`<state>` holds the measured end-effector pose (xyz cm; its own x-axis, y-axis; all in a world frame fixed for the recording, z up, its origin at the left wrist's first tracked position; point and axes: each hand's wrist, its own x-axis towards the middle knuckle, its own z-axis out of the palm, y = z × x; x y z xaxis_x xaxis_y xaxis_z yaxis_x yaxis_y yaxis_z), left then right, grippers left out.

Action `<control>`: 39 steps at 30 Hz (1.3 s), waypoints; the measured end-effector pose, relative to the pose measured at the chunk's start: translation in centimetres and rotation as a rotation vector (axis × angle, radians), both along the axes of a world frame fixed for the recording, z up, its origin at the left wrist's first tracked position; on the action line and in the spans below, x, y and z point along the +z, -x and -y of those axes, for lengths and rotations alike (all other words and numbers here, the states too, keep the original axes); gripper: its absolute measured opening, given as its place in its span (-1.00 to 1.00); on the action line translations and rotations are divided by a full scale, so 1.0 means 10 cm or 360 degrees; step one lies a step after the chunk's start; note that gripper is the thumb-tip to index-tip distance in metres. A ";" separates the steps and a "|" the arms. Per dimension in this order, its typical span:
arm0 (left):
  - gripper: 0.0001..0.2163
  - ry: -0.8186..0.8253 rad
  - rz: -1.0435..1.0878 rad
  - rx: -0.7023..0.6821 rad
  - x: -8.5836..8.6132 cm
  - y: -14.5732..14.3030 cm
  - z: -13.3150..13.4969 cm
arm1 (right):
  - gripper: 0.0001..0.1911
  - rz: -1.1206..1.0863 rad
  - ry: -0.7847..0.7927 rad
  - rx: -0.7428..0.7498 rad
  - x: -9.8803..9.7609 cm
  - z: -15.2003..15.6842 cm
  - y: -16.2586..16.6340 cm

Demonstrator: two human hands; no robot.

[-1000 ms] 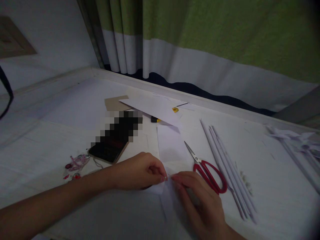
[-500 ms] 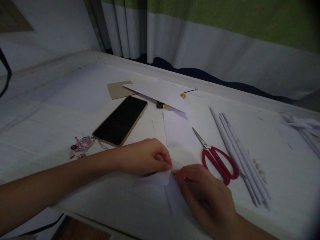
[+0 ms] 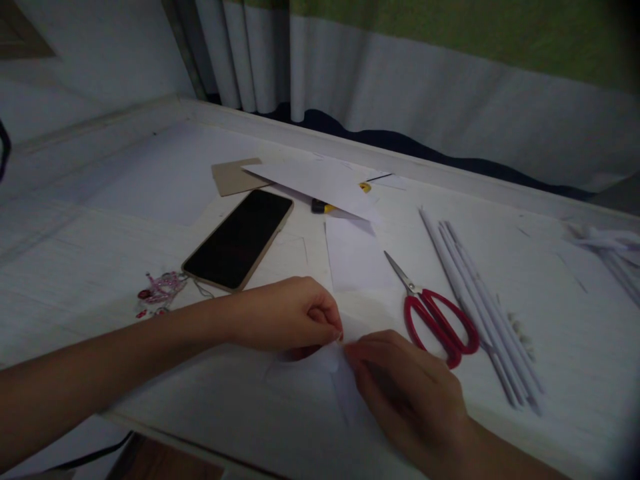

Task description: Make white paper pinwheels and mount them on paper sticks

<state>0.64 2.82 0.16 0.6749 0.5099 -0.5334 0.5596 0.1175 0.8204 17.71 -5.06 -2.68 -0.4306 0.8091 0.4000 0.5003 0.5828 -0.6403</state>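
Observation:
My left hand [image 3: 287,315] and my right hand [image 3: 407,393] meet at the near middle of the white table [image 3: 125,220]. Both pinch a small piece of white paper [image 3: 325,363] that lies folded on the table between them. The left hand's fingers are curled, thumb and forefinger closed on the paper's upper edge. The right hand's fingertips press on the paper from the right. Red-handled scissors [image 3: 435,317] lie just right of the hands.
A black phone [image 3: 240,237] lies left of centre, a pink trinket [image 3: 160,293] beside it. Several rolled white paper sticks [image 3: 475,307] lie right of the scissors. White sheets [image 3: 320,183], brown card [image 3: 233,177] and a yellow-black item [image 3: 320,207] sit further back. A curtain hangs behind.
The view has tilted downward and closer. Both hands keep their pinch on the paper, and the right hand's fingers have shifted slightly over it.

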 end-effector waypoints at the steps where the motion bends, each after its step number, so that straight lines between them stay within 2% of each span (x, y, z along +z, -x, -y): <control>1: -0.87 -0.0026 -0.0009 -0.0011 0.01 0.00 0.00 | -0.80 0.0014 0.0009 0.0004 0.00 0.00 0.00; 12: -0.84 -0.0316 -0.0075 -0.0153 0.04 0.01 0.03 | -0.89 -0.0015 -0.0016 0.0042 -0.02 -0.04 0.02; 20: -0.84 -0.0500 -0.0088 -0.0229 0.04 0.01 0.03 | -0.85 -0.0052 0.0035 0.0054 -0.01 -0.04 0.01; 31: -0.85 -0.0505 -0.0093 -0.0269 0.02 0.00 0.02 | -0.83 0.0015 0.0018 0.0064 -0.05 -0.04 -0.02; 39: -0.85 -0.0423 -0.0014 -0.0238 0.00 0.00 0.01 | -0.88 -0.0033 0.0118 0.0060 -0.05 -0.07 0.00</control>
<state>0.68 2.77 0.21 0.7491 0.5276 -0.4006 0.5615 -0.1849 0.8066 17.68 -4.39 -3.14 -0.4538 0.8200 0.3489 0.4650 0.5519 -0.6922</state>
